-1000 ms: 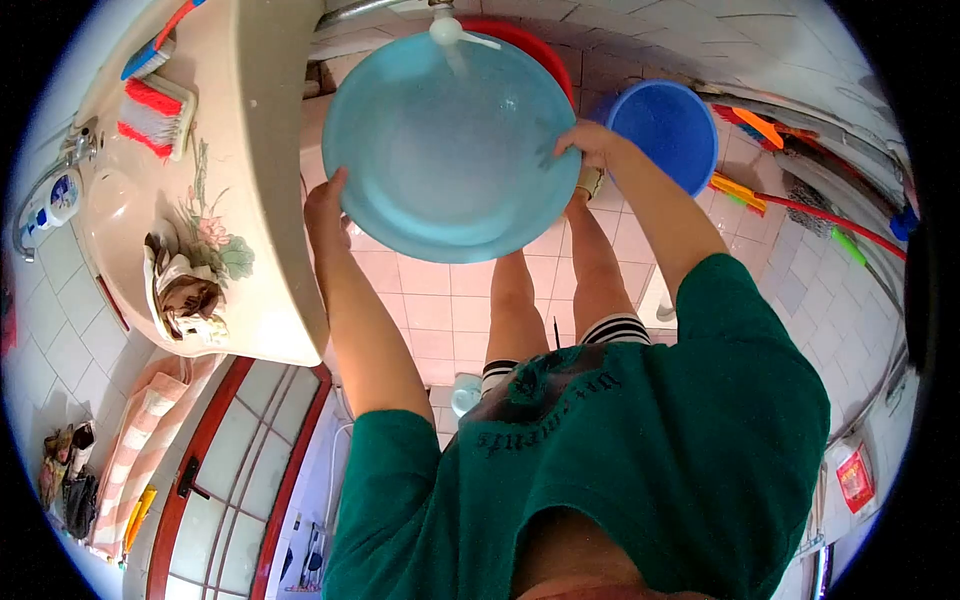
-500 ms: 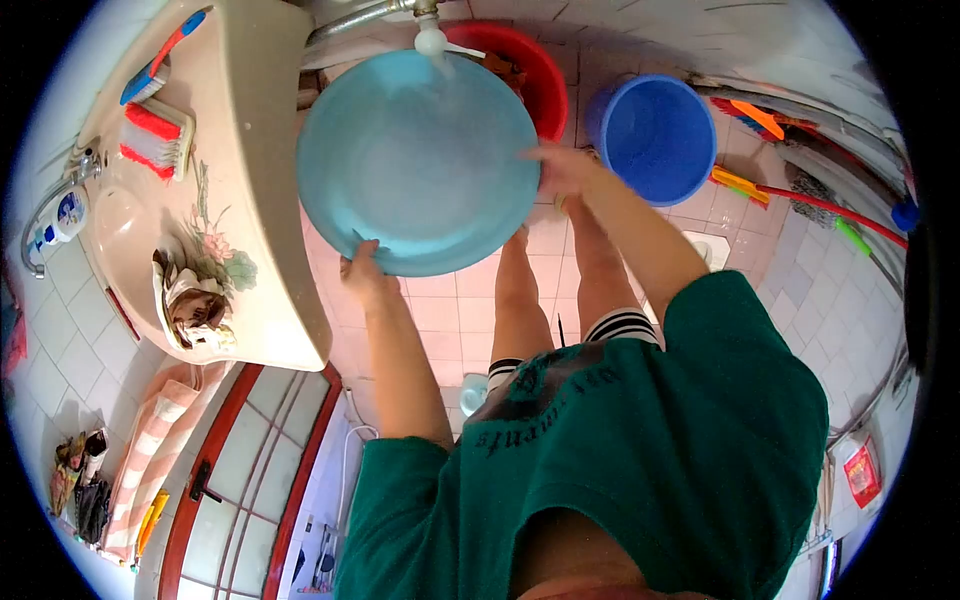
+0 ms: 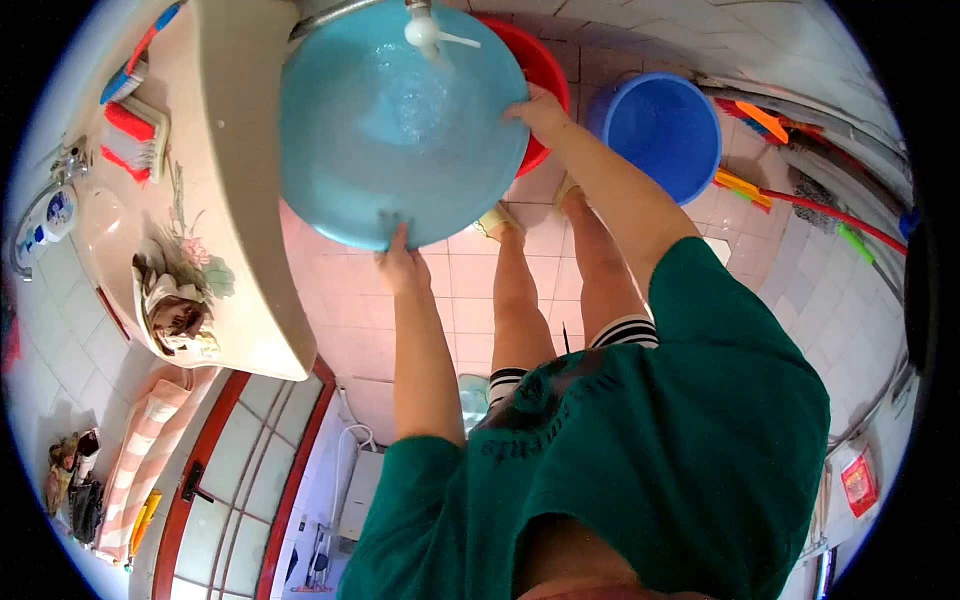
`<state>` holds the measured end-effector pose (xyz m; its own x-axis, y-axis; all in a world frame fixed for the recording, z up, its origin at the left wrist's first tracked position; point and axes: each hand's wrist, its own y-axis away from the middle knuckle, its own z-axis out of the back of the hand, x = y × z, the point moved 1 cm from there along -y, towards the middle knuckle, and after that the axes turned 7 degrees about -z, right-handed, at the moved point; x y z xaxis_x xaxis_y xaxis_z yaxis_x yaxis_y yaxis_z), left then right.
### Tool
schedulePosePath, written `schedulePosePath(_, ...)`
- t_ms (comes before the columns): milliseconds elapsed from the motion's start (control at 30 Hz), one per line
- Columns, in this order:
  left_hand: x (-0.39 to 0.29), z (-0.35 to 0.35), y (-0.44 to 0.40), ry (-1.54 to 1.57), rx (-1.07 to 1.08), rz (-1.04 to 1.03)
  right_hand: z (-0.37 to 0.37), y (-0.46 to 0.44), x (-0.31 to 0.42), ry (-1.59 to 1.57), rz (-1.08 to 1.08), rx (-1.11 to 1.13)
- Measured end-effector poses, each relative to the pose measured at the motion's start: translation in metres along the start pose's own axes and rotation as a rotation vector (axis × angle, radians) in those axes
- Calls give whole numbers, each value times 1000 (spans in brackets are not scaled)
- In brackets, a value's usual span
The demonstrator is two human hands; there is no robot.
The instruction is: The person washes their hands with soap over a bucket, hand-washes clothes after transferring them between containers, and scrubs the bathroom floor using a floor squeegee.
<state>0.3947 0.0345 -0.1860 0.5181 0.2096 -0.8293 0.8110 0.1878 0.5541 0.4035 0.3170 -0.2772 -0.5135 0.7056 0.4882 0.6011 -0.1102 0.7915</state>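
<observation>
A wide light-blue basin (image 3: 340, 180) with water in it is under a white-handled tap (image 3: 424, 32), and water runs from the tap into it. My left hand (image 3: 404, 266) grips the basin's near rim, thumb over the edge. On the right side of the same rim, my right hand (image 3: 540, 114) holds on with fingers closed round the edge. Partly hidden behind the basin is a red tub (image 3: 545, 75); what lies in it cannot be made out now.
A blue bucket (image 3: 662, 138) stands right of my right arm. The beige washbasin (image 3: 255, 190) at left bears a red-bristled brush (image 3: 135, 140), another brush (image 3: 125, 82) and a crumpled cloth (image 3: 172, 300). A red-handled broom (image 3: 830, 208) is on the right.
The basin has moved up and slightly left, so the tap now hangs over its far part. My right hand has closed on the rim, and my left hand has shifted right along the near edge.
</observation>
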Motion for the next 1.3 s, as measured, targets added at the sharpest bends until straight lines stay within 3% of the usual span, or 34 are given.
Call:
schedulePosePath(67, 25, -1, -18, 151, 65, 81, 2, 23, 17, 208, 185, -154)
schedulePosePath(133, 54, -4, -33, 263, -19, 405, 3, 49, 28, 282, 279, -157)
schedulePosePath(200, 85, -5, -43, 302, 12, 506, -2, 86, 44, 836, 395, -455)
schedulePosePath(300, 100, -9, -36, 296, 58, 605, 8, 125, 51, 913, 319, -550)
schedulePosePath(367, 92, -17, -24, 253, 77, 606, 44, 132, 32, 788, 284, -557)
schedulePosePath(433, 59, -29, 9, -76, 190, 393, 84, 139, -5, 661, 247, -573)
schedulePosePath(500, 40, -35, 37, -208, 219, 361, 119, 150, -42, 185, 178, -445)
schedulePosePath(667, 36, -63, 81, -391, 339, 283, 140, 243, -62, 86, 109, -677)
schedulePosePath(800, 73, -75, 87, -583, 571, 361, 149, 309, -38, 227, -25, -960)
schedulePosePath(867, 81, -99, 98, -675, 655, 379, 159, 329, -25, 228, -7, -1014)
schedulePosePath(933, 86, -126, 113, -647, 706, 523, 165, 339, -9, 237, 5, -1060)
schedulePosePath(967, 88, -142, 118, -786, 683, 659, 168, 342, 1, 129, 99, -1094)
schedulePosePath(1000, 96, -152, 122, -782, 680, 663, 172, 344, 10, 21, 190, -1123)
schedulePosePath(1067, 114, -168, 133, -758, 754, 881, 188, 340, 23, -95, 221, -1047)
schedulePosePath(1200, 171, -170, 143, -844, 673, 1081, 200, 333, 46, -48, 237, -1062)
schedulePosePath(1300, 164, -185, 157, -1031, 733, 1057, 190, 322, 61, 10, 385, -1049)
